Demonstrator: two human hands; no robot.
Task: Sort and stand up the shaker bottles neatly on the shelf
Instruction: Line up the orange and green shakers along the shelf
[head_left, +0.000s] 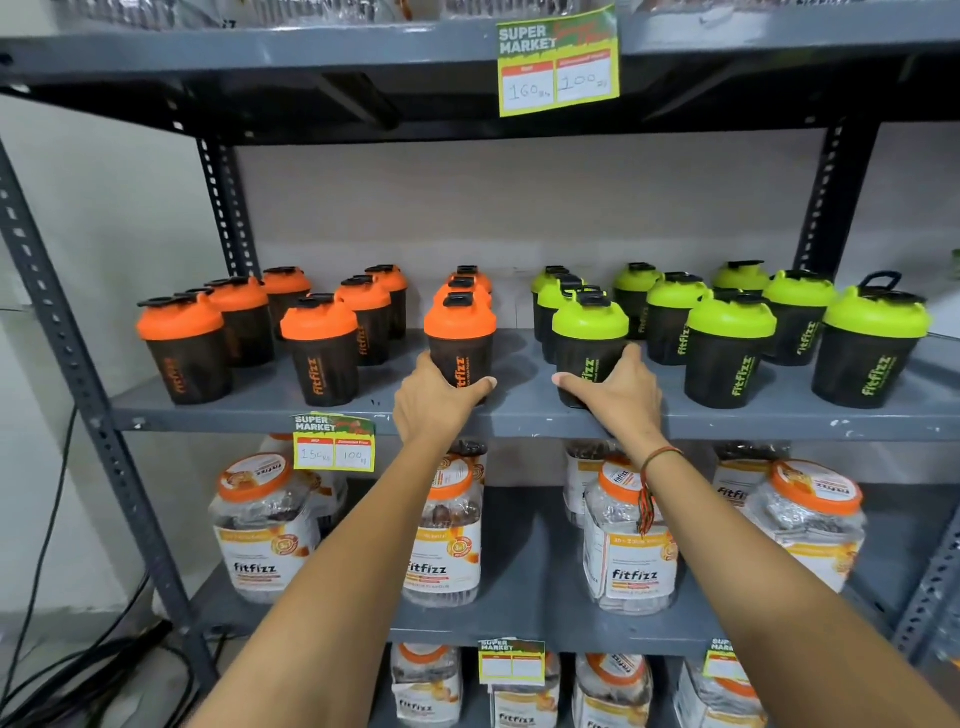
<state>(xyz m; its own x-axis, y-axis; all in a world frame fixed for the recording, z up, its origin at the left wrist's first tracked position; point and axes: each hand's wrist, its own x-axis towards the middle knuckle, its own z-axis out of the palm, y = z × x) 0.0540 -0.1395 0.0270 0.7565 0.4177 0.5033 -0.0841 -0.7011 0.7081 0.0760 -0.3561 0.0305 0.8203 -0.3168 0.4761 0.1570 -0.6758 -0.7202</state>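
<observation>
Dark shaker bottles stand upright on the grey middle shelf (519, 415). Several orange-lidded ones fill the left half, several green-lidded ones the right half, in rows running front to back. My left hand (436, 397) wraps the base of the front orange-lidded shaker (460, 332) near the shelf's middle. My right hand (618, 392) grips the base of the front green-lidded shaker (589, 332) beside it. Both bottles rest on the shelf near its front edge. A green-lidded shaker (872, 343) at the far right has its carry loop raised.
Slotted grey uprights (62, 312) frame the rack on the left. A price tag (335, 441) hangs from the shelf edge and a larger price tag (558, 62) from the shelf above. Orange-lidded jars (265, 525) fill the shelf below. Black cables (78, 665) trail on the floor at left.
</observation>
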